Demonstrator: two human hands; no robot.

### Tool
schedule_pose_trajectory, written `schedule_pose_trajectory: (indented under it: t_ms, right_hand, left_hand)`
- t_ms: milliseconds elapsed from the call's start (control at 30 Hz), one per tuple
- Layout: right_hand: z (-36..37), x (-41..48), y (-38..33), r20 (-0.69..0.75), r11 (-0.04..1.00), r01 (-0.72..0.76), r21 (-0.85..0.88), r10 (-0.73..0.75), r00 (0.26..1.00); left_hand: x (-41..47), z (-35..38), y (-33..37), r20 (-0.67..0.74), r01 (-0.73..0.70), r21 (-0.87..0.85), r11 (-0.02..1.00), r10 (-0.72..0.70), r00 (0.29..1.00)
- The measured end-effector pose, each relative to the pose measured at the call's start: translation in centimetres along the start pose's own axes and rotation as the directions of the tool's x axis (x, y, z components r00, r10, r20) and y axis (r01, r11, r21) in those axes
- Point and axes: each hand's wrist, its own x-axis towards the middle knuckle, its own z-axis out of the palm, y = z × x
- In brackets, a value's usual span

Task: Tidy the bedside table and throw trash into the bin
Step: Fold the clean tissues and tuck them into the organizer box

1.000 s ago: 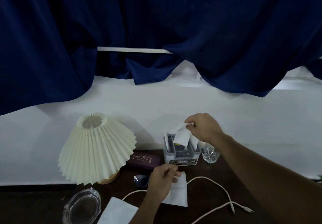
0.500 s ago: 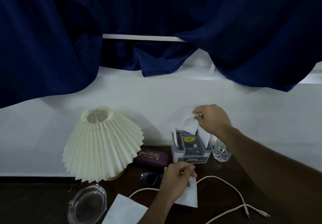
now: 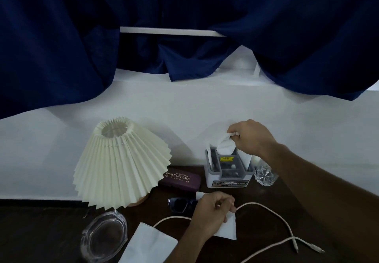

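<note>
Tissue gathering looks like the step in hand: the right hand [image 3: 251, 137] pinches a crumpled tissue [image 3: 225, 145] just above the grey organiser [image 3: 227, 172], while the left hand [image 3: 212, 214] is closed on a flat tissue [image 3: 226, 229] on the table [image 3: 256, 217]. Next, I judge, both go to a bin, which is not in view. A white cable [image 3: 272, 213] runs under the left hand's grip and could snag; sunglasses [image 3: 180, 204] sit just left of it, a glass tumbler [image 3: 264, 175] below the right wrist.
</note>
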Motion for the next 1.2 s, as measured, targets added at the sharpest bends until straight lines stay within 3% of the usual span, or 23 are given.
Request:
schedule_pose_trajectory:
  t_ms: [233, 567, 767, 933, 1067, 1200]
  right_hand:
    - [-0.5, 0.1, -0.5, 0.065, 0.992, -0.001, -0.128, 0.01, 0.998]
    - [1.3, 0.3, -1.3, 0.166, 0.99, -0.045, -0.135, 0.067, 0.984]
    - [1.8, 0.0, -1.1, 0.081, 0.993, -0.019, -0.116, 0.028, 0.996]
    - [-0.3, -0.2, -0.6, -0.11, 0.979, 0.051, -0.198, -0.074, 0.991]
    - [-0.9, -0.5, -0.8, -0.024, 0.961, 0.084, -0.262, -0.093, 0.995]
    - [-0.5, -0.3, -1.0, 0.085, 0.977, 0.054, -0.208, -0.037, 0.996]
  left_hand:
    - [0.1, 0.4, 0.1, 0.014, 0.013, 0.001, 1.0, -0.013, 1.0]
    - [-0.3, 0.5, -0.3, 0.046, 0.011, 0.02, 1.0, -0.012, 0.999]
    - [-0.3, 0.6, -0.2, 0.053, 0.035, 0.023, 0.999, -0.036, 0.998]
    - [-0.5, 0.6, 0.1, 0.055, 0.057, 0.036, 0.998, -0.059, 0.997]
    - [-0.5, 0.9, 0.7, 0.041, 0.043, 0.036, 0.998, -0.044, 0.998]
    - [-0.8, 1.2, 1.1, 0.087, 0.026, 0.031, 0.999, -0.029, 0.996]
